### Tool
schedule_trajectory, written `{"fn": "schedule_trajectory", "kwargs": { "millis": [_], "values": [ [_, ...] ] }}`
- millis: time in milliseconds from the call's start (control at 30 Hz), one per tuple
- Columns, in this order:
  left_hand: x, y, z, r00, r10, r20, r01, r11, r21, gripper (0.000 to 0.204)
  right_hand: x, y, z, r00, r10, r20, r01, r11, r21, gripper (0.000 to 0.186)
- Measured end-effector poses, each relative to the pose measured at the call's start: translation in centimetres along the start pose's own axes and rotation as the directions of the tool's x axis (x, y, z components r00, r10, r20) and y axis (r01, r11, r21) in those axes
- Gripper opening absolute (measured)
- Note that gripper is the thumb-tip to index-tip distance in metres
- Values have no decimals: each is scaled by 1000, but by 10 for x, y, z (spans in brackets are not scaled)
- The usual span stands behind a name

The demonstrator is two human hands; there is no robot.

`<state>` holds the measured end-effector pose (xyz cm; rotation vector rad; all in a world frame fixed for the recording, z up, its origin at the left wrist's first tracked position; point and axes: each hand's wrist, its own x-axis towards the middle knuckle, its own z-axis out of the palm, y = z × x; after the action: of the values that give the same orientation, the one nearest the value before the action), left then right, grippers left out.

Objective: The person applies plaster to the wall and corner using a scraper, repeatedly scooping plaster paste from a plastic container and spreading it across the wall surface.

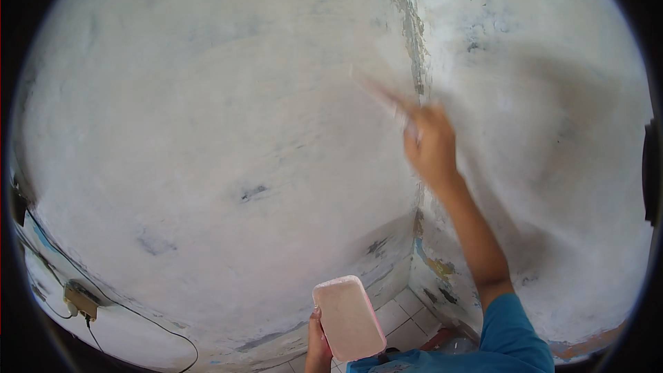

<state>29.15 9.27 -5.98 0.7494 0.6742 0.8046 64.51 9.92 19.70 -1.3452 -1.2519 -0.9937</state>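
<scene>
My right hand [434, 139] is raised near the wall corner, its fingers closed round a long, narrow tool [380, 91]. Motion smears the tool, so whether it is a brush or a scraper cannot be made out; its pale tip points up and left across the left wall [207, 97]. Low in front of me, my left hand [318, 342] grips the left side of a pink rectangular tub [378, 328]. Smooth, pale pinkish-beige stuff [347, 318] fills the tub almost to its rim.
Grey, flaking patches run down the corner [407, 7]. The right wall [566, 131] carries my arm's shadow. At lower left hangs a socket box [81, 300] with plugs and a dark cable [138, 311]. White floor tiles [407, 314] show below the corner.
</scene>
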Motion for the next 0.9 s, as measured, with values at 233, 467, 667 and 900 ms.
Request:
{"fn": "schedule_trajectory", "kwargs": {
  "millis": [233, 467, 667, 900],
  "values": [
    [-5, -1, 4, 1000, 23, -13, -23, 1000, 6, 57, 49, 27, 51, 977, -212, -39, 181, 904, -387, 47],
    [-2, -2, 7, 1000, 18, 25, -20, 999, 49, 58, -59, 26, 26, 985, -128, 120, 154, 957, -247, 52],
    [1, -6, 4, 999, -24, 33, 20, 995, 95, 59, 96, 13, 15, 962, -235, -141, 222, 969, -105, 51],
    [2, -16, -7, 1000, -12, 25, 13, 1000, -3, 59, -49, 14, 36, 968, -207, 142, 235, 944, -231, 52]
  ]
}}
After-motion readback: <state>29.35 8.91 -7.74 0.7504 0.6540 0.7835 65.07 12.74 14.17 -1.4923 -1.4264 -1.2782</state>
